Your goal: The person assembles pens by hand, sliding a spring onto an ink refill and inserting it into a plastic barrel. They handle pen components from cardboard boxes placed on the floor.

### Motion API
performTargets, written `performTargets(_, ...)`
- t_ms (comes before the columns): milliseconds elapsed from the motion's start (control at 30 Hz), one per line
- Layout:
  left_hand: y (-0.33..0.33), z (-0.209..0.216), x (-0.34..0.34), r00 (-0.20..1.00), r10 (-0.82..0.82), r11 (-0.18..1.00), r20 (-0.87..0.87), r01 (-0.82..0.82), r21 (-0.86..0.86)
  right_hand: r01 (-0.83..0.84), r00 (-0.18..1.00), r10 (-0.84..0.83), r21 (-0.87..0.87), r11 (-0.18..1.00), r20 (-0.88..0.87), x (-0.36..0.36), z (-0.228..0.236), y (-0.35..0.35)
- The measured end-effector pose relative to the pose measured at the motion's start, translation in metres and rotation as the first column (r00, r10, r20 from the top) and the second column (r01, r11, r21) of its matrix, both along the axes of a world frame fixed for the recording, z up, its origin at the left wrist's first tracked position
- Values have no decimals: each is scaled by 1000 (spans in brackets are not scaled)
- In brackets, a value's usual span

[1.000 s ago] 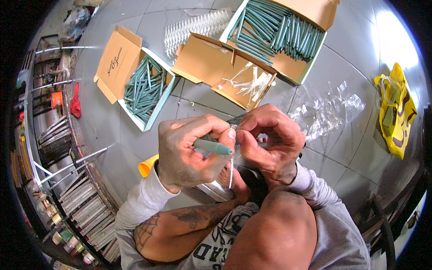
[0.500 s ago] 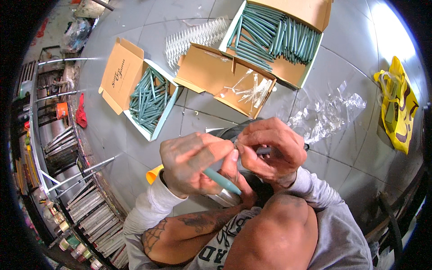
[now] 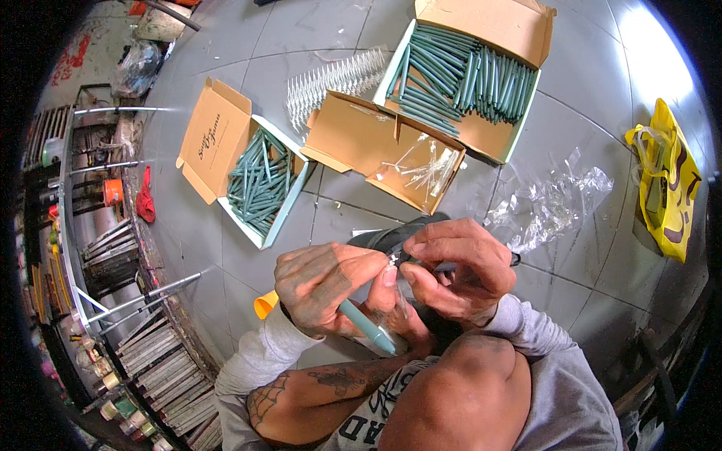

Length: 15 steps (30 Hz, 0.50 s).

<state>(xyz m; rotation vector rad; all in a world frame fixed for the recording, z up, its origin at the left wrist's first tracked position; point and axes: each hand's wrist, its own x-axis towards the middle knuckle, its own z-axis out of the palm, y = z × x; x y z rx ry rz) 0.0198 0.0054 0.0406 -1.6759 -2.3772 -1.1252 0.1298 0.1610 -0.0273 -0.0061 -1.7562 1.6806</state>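
Note:
My left hand (image 3: 320,289) is closed, with a green pen-like tube (image 3: 368,328) slanting out below its fingers. Between its thumb and forefinger tips it pinches a small white piece (image 3: 392,260); the piece's exact kind is too small to tell. A clear plastic strip seems to hang below it. My right hand (image 3: 470,263) is curled close beside, thumb and forefinger near the white piece with a narrow gap. A dark stick-like thing (image 3: 445,265) lies within its curled fingers, mostly hidden, and a black end shows past the knuckles. Both hands are above my bent legs.
Ahead on grey tiles stand a small box (image 3: 263,180) and larger box (image 3: 481,83) of green tubes. Between them, an open carton (image 3: 353,139) holds clear plastic bits, beside spiky clear strips (image 3: 331,86). Crumpled film (image 3: 556,199) and a yellow bag (image 3: 665,180) lie right; a rack (image 3: 135,286) left.
Both hands sit slightly lower in the picture. My right forefinger and thumb have drawn a little apart from the left fingertips, and the white piece shows more. The green tube stays in my left hand.

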Motion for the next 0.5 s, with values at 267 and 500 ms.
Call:
performTargets(267, 1, 4, 1, 1000, 19, 1000, -24, -19, -21, -2, 1000, 1, 52, 999, 17, -1, 1, 1)
performTargets(500, 1, 4, 0, 999, -5, 1000, -40, 4, -23, 6, 1000, -8, 87, 996, 26, -1, 4, 1)
